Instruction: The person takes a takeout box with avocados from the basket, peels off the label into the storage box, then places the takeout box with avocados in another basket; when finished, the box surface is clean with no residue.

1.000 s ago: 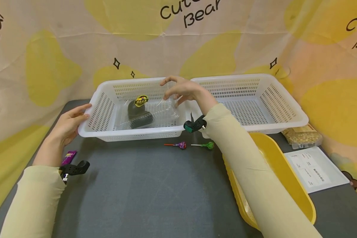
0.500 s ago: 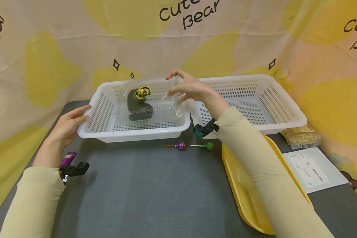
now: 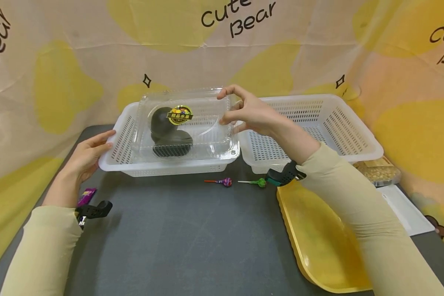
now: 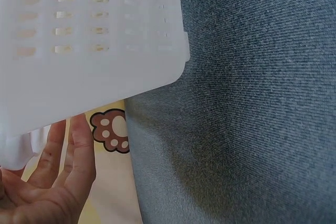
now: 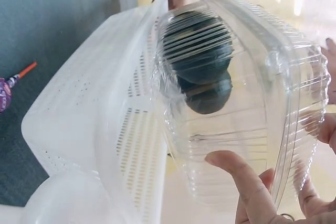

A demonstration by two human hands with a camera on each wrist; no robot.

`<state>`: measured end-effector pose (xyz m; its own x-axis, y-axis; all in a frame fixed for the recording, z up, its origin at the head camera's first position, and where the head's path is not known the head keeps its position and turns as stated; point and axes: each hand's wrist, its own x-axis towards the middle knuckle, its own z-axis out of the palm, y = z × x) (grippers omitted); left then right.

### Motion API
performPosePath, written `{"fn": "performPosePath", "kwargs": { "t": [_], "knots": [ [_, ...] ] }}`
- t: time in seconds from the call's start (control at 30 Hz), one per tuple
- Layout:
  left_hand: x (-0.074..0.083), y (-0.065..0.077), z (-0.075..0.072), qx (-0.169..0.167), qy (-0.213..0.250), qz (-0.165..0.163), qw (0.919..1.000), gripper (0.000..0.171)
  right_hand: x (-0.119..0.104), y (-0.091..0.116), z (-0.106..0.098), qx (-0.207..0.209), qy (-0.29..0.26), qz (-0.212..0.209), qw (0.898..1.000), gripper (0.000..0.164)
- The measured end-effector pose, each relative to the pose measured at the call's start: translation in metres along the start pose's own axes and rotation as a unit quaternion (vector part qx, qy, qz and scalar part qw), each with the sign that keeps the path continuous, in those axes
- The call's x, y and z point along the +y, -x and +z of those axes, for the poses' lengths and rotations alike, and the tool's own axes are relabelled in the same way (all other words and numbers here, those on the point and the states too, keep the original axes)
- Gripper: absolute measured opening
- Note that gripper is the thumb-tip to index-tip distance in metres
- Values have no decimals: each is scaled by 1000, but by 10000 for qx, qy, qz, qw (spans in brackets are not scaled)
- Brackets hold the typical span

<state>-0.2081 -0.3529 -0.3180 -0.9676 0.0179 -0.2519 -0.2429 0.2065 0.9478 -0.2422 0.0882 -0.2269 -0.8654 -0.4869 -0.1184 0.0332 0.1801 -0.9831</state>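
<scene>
My right hand point(image 3: 257, 115) grips the right end of a clear plastic clamshell box point(image 3: 211, 142), thumb on the near side and fingers at the far edge. Two dark rounded objects point(image 3: 166, 123) lie inside it, partly behind a black and yellow sticker point(image 3: 179, 115). In the head view the box is tilted and overlaps the left white basket point(image 3: 170, 167). The right wrist view has the box point(image 5: 236, 124) up at the rim of the basket point(image 5: 73, 103). At that basket's left end, my left hand point(image 3: 83, 158) holds the rim between thumb and fingers.
A second white basket point(image 3: 362, 154) stands to the right. In front lie a purple lollipop point(image 3: 226, 181) and a green lollipop point(image 3: 261, 182). The yellow tray point(image 3: 333, 246) sits under my right forearm, near a grain bag point(image 3: 377, 172) and white envelope point(image 3: 405, 209). A purple packet point(image 3: 86, 197) lies left.
My right hand has lifted the clamshell box up out of the left basket, tilting it toward me and moving slightly right. The left hand has stayed on the basket rim.
</scene>
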Motion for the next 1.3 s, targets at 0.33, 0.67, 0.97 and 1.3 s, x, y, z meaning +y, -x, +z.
{"fn": "performPosePath", "kwargs": {
  "t": [0.33, 0.67, 0.97, 1.3],
  "knots": [
    [1, 1, 0, 49, -158, 15, 9999, 67, 3, 39, -10, -17, 183, 40, 9998, 53],
    [2, -6, 9, 101, -600, 102, 9981, 64, 21, 72, -14, 40, 738, 257, 9969, 53],
    [4, -6, 9, 211, -930, -30, 9954, 64, 34, 96, -10, -177, 637, 354, 9972, 52],
    [1, -2, 1, 269, -864, -33, 9959, 63, 49, 121, -7, -719, 217, 272, 9968, 52]
  ]
}}
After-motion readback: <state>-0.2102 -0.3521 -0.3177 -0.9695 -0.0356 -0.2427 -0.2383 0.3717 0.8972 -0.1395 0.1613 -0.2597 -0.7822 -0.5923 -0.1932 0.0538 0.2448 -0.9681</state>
